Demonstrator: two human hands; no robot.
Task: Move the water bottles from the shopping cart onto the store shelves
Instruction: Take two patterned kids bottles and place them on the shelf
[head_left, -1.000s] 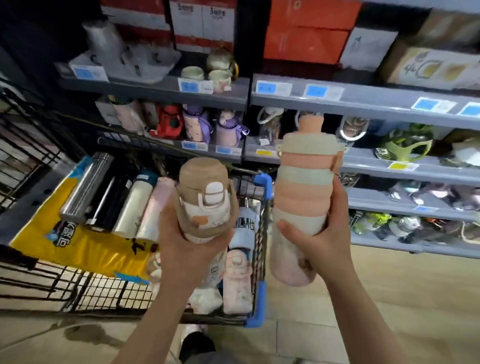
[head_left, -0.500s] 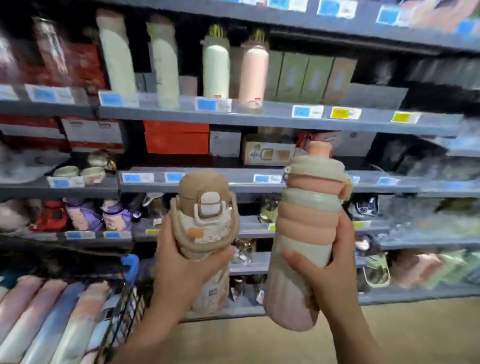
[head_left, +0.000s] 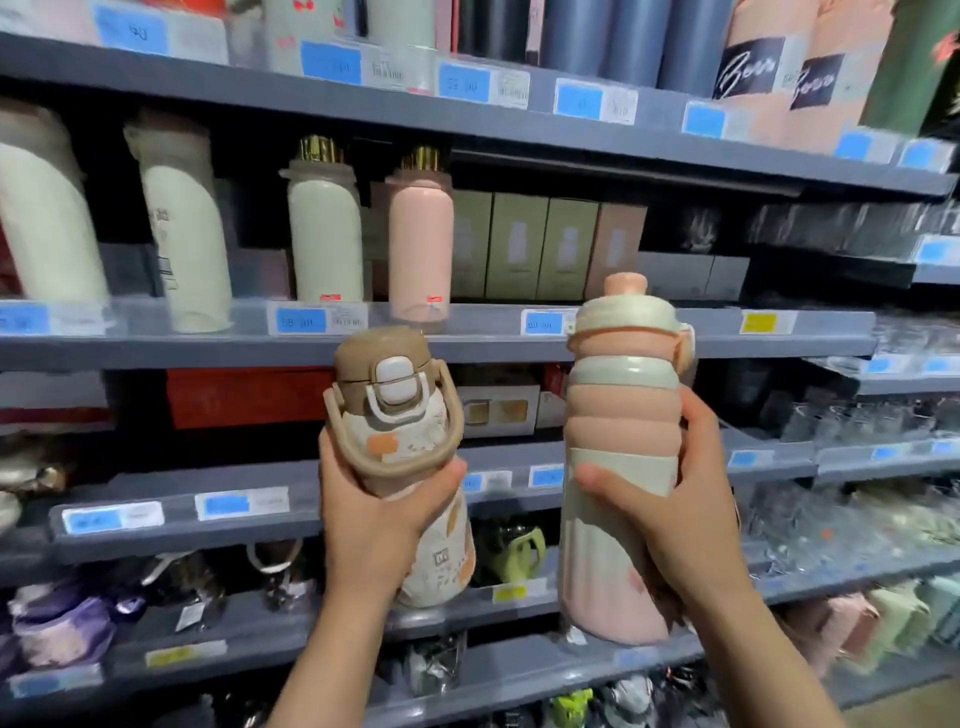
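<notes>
Brown-lidded bottle (head_left: 410, 462): matt plastic lid and carry loop, smooth printed body. Ribbed bottle (head_left: 618, 467): soft-looking matt pink ridges, smooth cream bands with slight sheen. Shelf (head_left: 467, 338): grey painted metal, satin finish, with clear glossy plastic strips over paper price labels (head_left: 317, 318). Shelved cream flask (head_left: 324, 234) and pink flask (head_left: 420, 244): smooth matt coating, shiny gold metallic caps. Boxes (head_left: 540, 249): matt cardboard.

Green and pink boxes (head_left: 540, 249), blue price tags (head_left: 300, 320), red box (head_left: 244, 397) below.
</notes>
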